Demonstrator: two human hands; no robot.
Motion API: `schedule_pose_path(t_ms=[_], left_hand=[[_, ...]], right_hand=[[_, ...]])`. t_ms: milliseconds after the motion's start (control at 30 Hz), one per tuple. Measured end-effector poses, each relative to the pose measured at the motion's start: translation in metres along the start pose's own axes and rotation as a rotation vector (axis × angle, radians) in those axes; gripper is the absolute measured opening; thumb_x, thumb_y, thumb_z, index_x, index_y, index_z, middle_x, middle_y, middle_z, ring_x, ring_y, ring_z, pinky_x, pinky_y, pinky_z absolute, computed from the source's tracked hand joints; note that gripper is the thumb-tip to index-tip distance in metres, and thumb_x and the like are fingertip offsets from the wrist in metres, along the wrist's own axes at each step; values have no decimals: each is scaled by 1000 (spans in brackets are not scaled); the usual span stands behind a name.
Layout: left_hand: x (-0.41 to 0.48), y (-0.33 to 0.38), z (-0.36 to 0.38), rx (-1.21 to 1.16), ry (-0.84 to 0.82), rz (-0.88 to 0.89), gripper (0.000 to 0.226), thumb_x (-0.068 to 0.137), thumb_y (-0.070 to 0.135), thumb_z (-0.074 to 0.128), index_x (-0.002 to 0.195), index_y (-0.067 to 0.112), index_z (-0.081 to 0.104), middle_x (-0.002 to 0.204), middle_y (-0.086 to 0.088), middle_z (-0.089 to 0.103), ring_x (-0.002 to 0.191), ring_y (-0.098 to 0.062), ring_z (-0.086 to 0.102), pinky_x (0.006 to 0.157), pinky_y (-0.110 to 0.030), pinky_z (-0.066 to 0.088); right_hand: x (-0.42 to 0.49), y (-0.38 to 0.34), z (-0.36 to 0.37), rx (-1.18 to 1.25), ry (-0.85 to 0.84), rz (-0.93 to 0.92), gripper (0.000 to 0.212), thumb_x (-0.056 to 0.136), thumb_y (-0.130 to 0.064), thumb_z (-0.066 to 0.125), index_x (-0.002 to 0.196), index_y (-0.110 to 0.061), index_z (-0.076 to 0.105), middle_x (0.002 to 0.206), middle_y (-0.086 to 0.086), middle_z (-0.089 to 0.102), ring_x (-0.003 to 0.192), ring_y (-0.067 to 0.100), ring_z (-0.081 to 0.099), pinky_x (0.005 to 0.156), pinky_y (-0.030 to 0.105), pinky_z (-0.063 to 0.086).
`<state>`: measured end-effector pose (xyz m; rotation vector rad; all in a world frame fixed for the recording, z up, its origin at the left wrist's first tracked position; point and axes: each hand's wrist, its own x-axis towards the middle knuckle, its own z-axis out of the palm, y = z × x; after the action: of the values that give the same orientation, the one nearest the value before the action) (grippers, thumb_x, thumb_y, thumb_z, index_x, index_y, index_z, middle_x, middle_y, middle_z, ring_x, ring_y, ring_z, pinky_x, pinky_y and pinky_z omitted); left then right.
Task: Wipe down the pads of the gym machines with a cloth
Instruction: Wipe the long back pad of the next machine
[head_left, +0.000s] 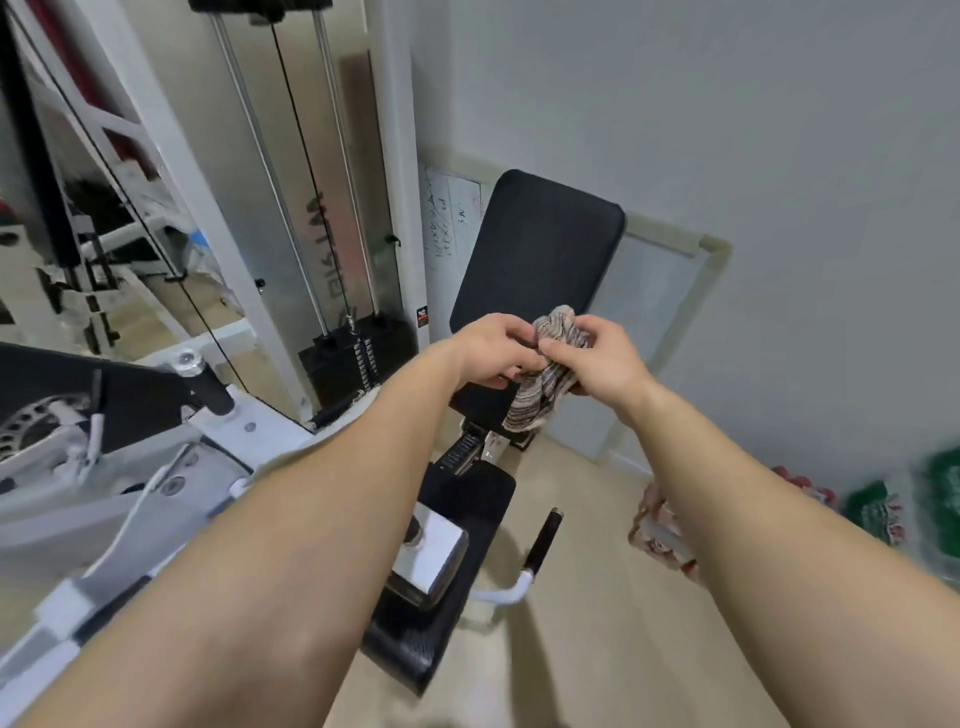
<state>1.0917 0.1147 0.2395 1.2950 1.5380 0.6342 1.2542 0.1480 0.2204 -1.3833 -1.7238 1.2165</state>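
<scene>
Cloth (545, 376), striped and bunched, is held at the centre of the frame, in front of the upright black back pad (540, 244). It is gripped from both sides. The fingers of the left hand (485, 356) are curled onto its upper part, those of the right hand (597, 361) are clamped on its top, and the rest hangs loose. No pressing on any pad is seen, so wiping here is judged not yet begun. The back pad and the lower black pad (472, 493) at lower centre are left to do.
</scene>
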Motion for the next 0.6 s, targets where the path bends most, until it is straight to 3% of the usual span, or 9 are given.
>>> schedule_pose_path(t_ms=[133, 267, 333, 500, 600], left_hand=[[-46, 2, -35, 124, 33, 68, 29, 92, 14, 66, 121, 12, 60, 80, 2, 60, 69, -12, 57, 64, -24, 48], [-89, -7, -67, 184, 68, 88, 22, 92, 18, 63, 113, 14, 67, 96, -5, 67, 81, -17, 60, 73, -30, 52], [-109, -14, -77, 188, 101, 85, 21, 93, 20, 61, 110, 11, 71, 98, -7, 68, 84, -20, 59, 75, -30, 51], [-161, -29, -84, 172, 211, 138, 20, 93, 22, 61, 94, 13, 78, 74, 2, 68, 65, -10, 59, 59, -20, 43], [-194, -37, -82, 170, 273, 165, 26, 92, 23, 62, 68, 19, 71, 57, 9, 60, 52, -4, 53, 58, -21, 40]], right_hand=[[-30, -40, 37, -72, 92, -54, 6, 86, -32, 71, 84, -27, 69, 76, -5, 71, 75, 20, 69, 75, 43, 58], [-66, -74, 74, -152, 140, -108, 13, 92, -38, 65, 81, -31, 68, 78, -8, 72, 79, 16, 68, 75, 34, 54], [-83, -87, 89, -201, 140, -131, 18, 93, -43, 62, 79, -32, 67, 81, -6, 73, 83, 18, 68, 78, 36, 54], [-129, -113, 115, -242, 143, -150, 23, 97, -44, 53, 91, -28, 68, 88, -3, 72, 87, 21, 64, 75, 34, 48], [-160, -122, 128, -171, 143, -142, 19, 96, -34, 53, 99, -22, 67, 96, 0, 71, 90, 23, 63, 76, 34, 46]])
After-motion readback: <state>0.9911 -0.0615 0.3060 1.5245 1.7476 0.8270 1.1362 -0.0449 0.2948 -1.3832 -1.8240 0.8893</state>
